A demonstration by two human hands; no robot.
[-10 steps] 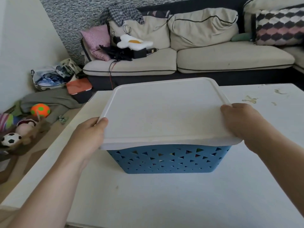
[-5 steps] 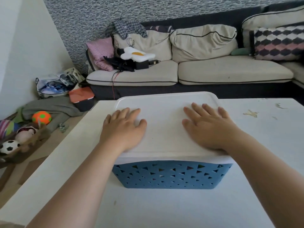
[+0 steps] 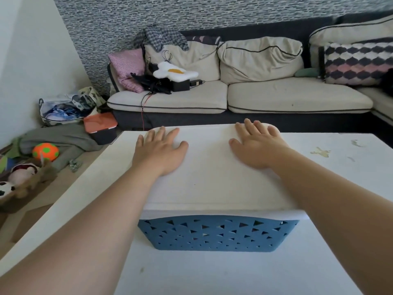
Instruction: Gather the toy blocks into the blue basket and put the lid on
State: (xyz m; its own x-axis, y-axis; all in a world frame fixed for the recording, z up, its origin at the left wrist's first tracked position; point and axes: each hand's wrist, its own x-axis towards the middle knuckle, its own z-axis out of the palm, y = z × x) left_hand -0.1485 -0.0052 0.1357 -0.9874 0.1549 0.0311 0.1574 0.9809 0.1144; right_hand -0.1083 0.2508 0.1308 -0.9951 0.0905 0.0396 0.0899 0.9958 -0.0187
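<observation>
Home living room; cushioned sofa (image 3: 234, 94), toy balls (image 3: 45, 151) on floor

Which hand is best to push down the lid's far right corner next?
Right, probably. The right hand lies flat on the lid with its fingertips at that corner; the left hand rests flat on the lid's left side, farther away.

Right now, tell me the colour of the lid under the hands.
White lid, clearest in the head view.

Living room in daylight, as I see it.
A cream sofa (image 3: 293, 96) with dark piping stands against a speckled grey wall (image 3: 191, 13); a white table (image 3: 212, 277) fills my foreground, tan floor (image 3: 70, 179) to its left.
</observation>
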